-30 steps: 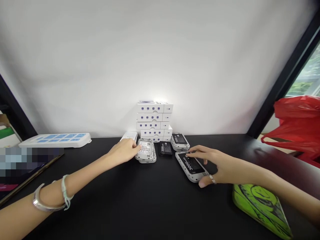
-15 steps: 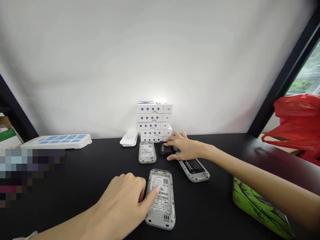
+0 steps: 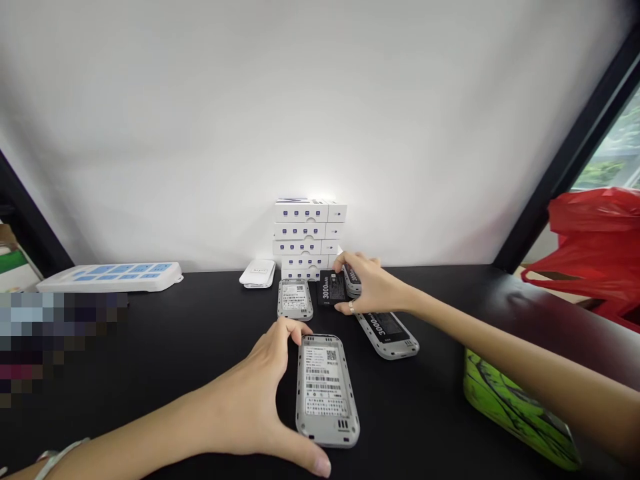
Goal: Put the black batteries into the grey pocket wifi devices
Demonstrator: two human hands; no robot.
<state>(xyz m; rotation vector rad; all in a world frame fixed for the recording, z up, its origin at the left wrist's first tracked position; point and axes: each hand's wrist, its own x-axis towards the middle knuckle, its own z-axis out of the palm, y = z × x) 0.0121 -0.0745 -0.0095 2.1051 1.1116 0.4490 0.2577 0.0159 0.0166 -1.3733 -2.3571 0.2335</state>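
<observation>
My left hand [image 3: 263,393] cups the left side of a grey device shell [image 3: 325,388] lying label-up on the black table [image 3: 150,360], thumb at its near corner and fingers at its far end. My right hand [image 3: 370,287] reaches to the back and grips a black battery [image 3: 331,291] marked 3000, lifting it just off the table in front of a stack of white boxes [image 3: 306,239]. Another grey shell [image 3: 295,298] lies left of the battery. A shell with a battery fitted [image 3: 390,328] lies under my right wrist.
A white cover [image 3: 258,273] lies left of the boxes. A white and blue power strip [image 3: 113,276] sits at the back left. A green patterned object [image 3: 515,410] lies at the right front, and a red plastic bag [image 3: 595,250] hangs at the right edge.
My left hand slid round the near shell to hold it by its sides, and the shell straightened. My right hand closed on the black battery and raised it slightly.
</observation>
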